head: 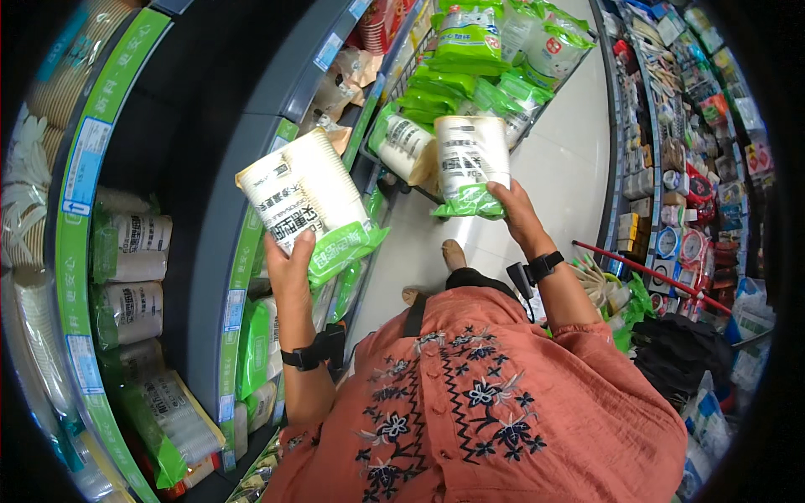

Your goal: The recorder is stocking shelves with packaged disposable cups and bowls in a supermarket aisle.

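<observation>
My left hand (292, 258) grips a clear pack of white paper cups (302, 188) with a green end, held tilted in front of the shelf edge. In my right hand (519, 214) is a second pack of paper cups (471, 151), roughly upright, its green wrapper end towards me. Just beyond that pack stands a wire shopping cart (402, 82) heaped with green-and-clear packs (468, 38). Another pack of cups (402, 141) lies at the cart's near end.
On the left, dark shelves with green edge strips (69, 251) hold more cup packs (135, 242). Shelves of household goods (679, 182) line the right side. A red pole (654, 276) slants out at the right, above a dark bundle (682, 352). Pale floor tiles (560, 163) run between.
</observation>
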`<action>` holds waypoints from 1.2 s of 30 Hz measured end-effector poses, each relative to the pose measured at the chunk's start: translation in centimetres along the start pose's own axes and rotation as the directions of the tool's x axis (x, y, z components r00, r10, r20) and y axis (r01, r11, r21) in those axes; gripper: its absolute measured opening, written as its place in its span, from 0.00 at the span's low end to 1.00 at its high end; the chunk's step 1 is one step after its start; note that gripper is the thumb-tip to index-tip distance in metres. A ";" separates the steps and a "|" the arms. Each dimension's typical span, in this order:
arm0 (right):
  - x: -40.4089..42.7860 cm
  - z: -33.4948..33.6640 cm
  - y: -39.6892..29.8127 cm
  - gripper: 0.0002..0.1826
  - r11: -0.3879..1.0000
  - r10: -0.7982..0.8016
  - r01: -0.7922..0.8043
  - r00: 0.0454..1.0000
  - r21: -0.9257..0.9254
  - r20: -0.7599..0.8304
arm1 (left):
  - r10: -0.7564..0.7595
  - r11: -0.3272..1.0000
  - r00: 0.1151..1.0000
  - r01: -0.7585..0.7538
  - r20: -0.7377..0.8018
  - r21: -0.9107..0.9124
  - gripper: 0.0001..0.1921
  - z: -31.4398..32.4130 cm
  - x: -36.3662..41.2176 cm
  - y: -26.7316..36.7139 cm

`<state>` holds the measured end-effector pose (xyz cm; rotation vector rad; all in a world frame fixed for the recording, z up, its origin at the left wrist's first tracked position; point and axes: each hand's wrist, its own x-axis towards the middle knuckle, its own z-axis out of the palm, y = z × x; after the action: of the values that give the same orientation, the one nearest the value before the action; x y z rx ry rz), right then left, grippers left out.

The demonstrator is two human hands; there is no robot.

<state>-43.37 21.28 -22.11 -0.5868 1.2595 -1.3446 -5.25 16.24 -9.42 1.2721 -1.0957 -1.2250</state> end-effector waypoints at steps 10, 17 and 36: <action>3.2 -2.6 8.0 0.37 0.998 0.060 -0.052 0.958 0.036 -0.280 | -0.168 0.985 0.984 0.171 0.064 -0.038 0.25 2.9 -0.2 -3.0; 4.5 -1.1 9.9 0.38 0.996 0.078 -0.064 0.947 0.055 -0.311 | -0.200 0.980 0.978 0.201 0.067 -0.010 0.26 3.2 -0.6 -4.2; 6.5 -1.9 10.1 0.44 0.955 0.180 -0.240 0.937 -0.177 -0.299 | -0.248 0.966 0.960 0.256 0.129 -0.041 0.23 5.9 -0.1 -5.5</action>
<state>-42.71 18.19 -33.81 -0.3995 1.6626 -1.1476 -11.30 16.33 -14.68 1.3360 -0.9984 -1.5332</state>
